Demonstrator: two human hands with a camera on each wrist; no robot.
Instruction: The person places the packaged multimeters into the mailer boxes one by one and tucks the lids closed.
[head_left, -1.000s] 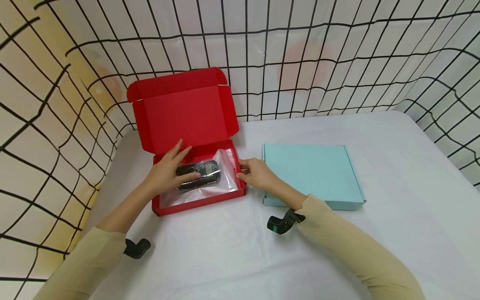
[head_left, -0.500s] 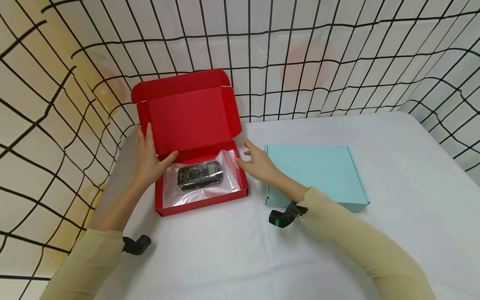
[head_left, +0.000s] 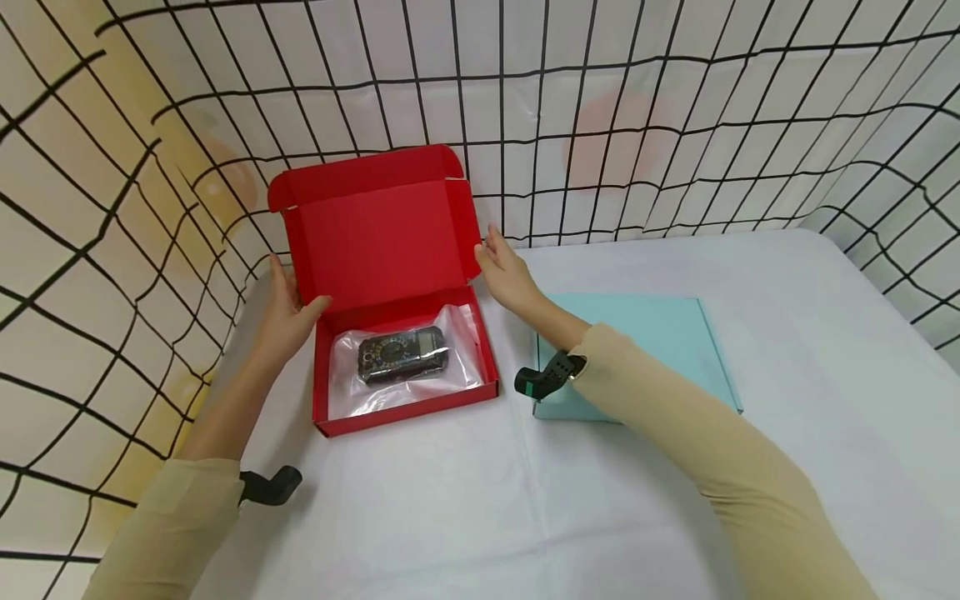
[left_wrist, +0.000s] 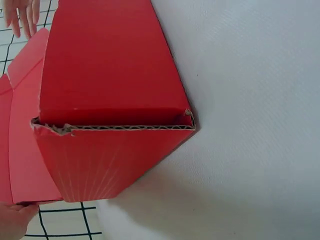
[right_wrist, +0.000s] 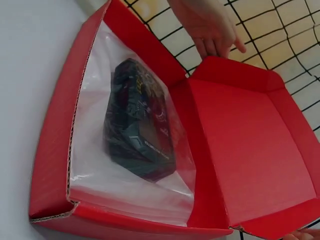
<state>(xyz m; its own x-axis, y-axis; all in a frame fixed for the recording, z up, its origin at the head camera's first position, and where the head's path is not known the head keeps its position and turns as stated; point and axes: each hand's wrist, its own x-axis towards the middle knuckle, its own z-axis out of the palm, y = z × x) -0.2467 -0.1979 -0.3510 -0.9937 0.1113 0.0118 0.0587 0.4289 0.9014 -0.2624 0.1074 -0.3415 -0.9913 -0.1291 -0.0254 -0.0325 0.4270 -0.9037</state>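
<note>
A red cardboard box [head_left: 405,408] stands on the table, its lid [head_left: 382,242] raised and leaning back. Inside lies a black multimeter [head_left: 402,354] in a clear plastic bag [head_left: 461,350]; the right wrist view shows the meter [right_wrist: 140,120] closer. My left hand [head_left: 283,321] is at the lid's left side flap, fingers behind it and thumb held apart; in the right wrist view this hand [right_wrist: 210,25] touches the flap's edge. Beside the right side flap is my right hand [head_left: 506,271], fingers extended; whether it touches the flap cannot be told.
A light blue closed box [head_left: 637,325] lies right of the red one, partly under my right forearm. Black wire mesh [head_left: 517,133] stands along the back and sides of the white-covered table [head_left: 480,500]. Each wrist wears a black camera [head_left: 270,486].
My left hand has left the multimeter and moved to the lid's left flap. My right hand has moved from the box's right wall up to the lid's right flap.
</note>
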